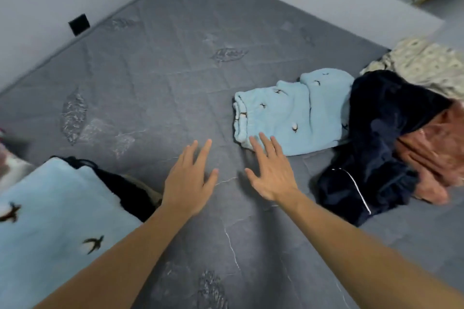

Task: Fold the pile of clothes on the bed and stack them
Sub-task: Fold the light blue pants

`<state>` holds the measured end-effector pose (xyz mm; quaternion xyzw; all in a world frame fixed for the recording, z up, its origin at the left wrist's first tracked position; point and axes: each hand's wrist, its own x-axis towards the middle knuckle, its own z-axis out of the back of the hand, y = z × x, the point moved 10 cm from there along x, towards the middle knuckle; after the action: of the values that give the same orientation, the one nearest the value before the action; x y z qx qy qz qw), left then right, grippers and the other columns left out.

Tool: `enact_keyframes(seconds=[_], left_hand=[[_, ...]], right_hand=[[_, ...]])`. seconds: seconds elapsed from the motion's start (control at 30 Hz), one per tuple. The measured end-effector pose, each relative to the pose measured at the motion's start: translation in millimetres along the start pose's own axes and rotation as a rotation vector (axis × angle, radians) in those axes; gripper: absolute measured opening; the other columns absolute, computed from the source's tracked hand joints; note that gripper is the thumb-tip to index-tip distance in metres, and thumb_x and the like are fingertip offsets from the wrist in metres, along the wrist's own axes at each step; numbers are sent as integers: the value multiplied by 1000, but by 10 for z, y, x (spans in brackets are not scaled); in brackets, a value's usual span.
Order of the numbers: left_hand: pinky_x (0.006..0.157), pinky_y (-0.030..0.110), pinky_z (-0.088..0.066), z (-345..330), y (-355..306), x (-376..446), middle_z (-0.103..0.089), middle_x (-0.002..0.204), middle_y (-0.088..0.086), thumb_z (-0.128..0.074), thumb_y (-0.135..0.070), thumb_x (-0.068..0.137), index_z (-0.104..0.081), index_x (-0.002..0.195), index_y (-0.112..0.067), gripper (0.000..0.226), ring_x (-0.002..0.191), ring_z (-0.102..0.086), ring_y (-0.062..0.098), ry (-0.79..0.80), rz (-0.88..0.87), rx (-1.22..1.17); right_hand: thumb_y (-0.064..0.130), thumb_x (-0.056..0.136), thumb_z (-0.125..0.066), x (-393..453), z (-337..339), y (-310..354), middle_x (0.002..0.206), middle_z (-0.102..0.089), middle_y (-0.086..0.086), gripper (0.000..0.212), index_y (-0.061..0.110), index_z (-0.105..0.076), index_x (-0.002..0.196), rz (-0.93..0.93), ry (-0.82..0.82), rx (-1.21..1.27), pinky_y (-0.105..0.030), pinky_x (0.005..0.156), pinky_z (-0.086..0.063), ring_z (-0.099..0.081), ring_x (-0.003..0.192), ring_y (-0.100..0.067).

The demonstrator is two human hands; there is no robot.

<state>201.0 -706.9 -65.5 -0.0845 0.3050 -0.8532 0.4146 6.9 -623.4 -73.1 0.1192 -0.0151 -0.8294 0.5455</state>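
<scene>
No legible brand, label or writing on any item; the only markings are small dark bird motifs on the light-blue fabrics and faint leaf shapes stitched into the grey quilted bed cover [155, 63].

Left hand [190, 178]: palm down, fingers straight and slightly spread, over bare bed cover; grip open wide, holding nothing. Forearm enters from lower left.

Right hand [270, 170]: palm down, fingers straight and spread, fingertips [253, 142] at the near edge of the folded light-blue bird-print garment [293, 110]; grip open, nothing held. Contact with the cloth cannot be told.

Just right of that garment, touching it: crumpled dark navy garment with thin white piping [371, 148], pink crumpled cloth [437, 148] and cream patterned cloth [426, 63], unfolded, in a pile.

Lower left: folded light-blue fleece with bird print [55, 221] lying over a black garment [128, 195].
</scene>
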Motion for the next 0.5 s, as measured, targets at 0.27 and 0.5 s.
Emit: enact_keyframes(seconds=[0.27,0.5], left_hand=[[125,38,-25,-758,-300,1217,-38,164,3,-60,-32,105,-24,165,-31,70,152,-32,24,96,44,-453],[111,42,-47,-1006,-434,1466,-65,131,13,-64,-5,99,-61,132,-7,34,124,-61,27,-17,55,-586]], right_hand=[[72,90,-58,603,-206,-755,174,14,0,109,31,10,165,-32,14,-64,-51,130,-5,12,160,-24],[47,110,-35,733,-385,-701,173,-18,4,59,26,-25,164,-16,-117,-58,-51,128,-4,-3,161,-23]])
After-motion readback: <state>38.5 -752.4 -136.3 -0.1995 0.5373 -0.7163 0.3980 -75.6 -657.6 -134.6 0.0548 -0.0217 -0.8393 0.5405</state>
